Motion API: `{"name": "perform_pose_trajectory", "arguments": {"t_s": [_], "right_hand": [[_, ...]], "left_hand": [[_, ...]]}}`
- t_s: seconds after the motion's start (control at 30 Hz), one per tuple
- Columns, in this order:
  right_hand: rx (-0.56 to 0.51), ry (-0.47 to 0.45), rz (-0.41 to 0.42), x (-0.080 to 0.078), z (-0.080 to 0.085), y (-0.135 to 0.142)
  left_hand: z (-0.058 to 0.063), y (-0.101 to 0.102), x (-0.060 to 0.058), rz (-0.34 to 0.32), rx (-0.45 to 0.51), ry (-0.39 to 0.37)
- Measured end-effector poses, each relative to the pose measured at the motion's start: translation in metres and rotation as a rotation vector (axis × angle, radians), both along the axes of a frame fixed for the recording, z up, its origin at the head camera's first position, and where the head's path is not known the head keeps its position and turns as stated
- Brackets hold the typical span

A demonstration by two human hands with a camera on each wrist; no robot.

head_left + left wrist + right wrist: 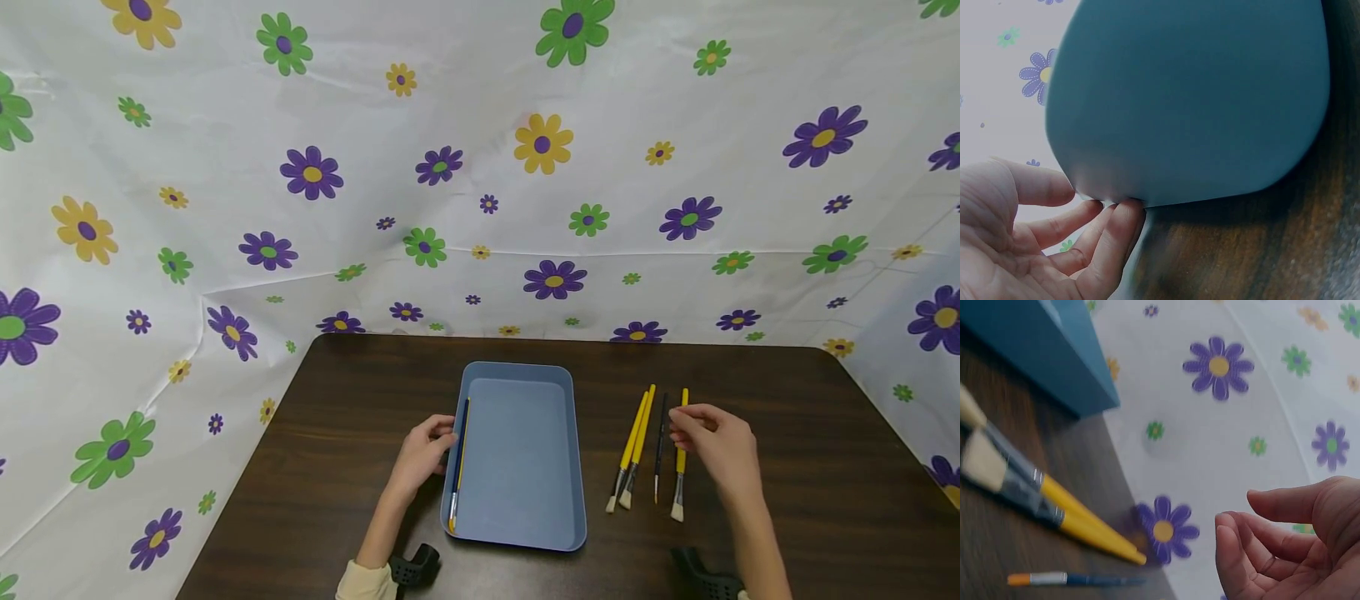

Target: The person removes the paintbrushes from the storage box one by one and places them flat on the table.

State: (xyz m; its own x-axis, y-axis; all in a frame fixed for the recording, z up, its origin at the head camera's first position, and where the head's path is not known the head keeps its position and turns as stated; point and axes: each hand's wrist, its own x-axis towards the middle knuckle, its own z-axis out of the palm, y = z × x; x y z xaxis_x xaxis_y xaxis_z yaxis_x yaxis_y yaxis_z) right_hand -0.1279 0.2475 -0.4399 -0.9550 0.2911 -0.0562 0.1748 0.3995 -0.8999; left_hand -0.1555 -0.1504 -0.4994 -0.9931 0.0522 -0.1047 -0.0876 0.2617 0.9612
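Observation:
In the head view a blue-grey tray (525,458) lies on the table. My left hand (422,454) grips its left rim, with thumb and fingers at the tray's edge (1204,125) in the left wrist view. Along the tray's left side lie a dark-handled paintbrush (458,467) and a yellow one close against it. My right hand (716,442) hovers over a yellow flat paintbrush (681,467), fingers bent, thumb apart, nothing between them in the right wrist view. Left of it lie a thin black paintbrush (660,450) and two yellow paintbrushes (636,450) with pale bristles.
The dark wooden table (360,383) ends at the back against a white flowered cloth (480,167), which also hangs at both sides. Black wrist mounts (415,567) sit on both forearms.

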Motion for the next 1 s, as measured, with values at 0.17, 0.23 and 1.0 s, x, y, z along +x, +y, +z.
{"name": "perform_pose_trajectory", "arguments": {"t_s": [0.17,0.23,1.0], "right_hand": [[-0.058,0.046,0.057,0.001,0.01,-0.022],[-0.091,0.054,0.08,0.0,0.013,-0.031],[-0.347,0.031,0.281,-0.012,-0.009,-0.153]], "left_hand": [[0.001,-0.002,0.0,0.003,-0.009,-0.004],[0.002,-0.003,0.0,0.008,-0.007,-0.015],[0.001,-0.001,-0.001,-0.022,-0.008,0.011]]}}
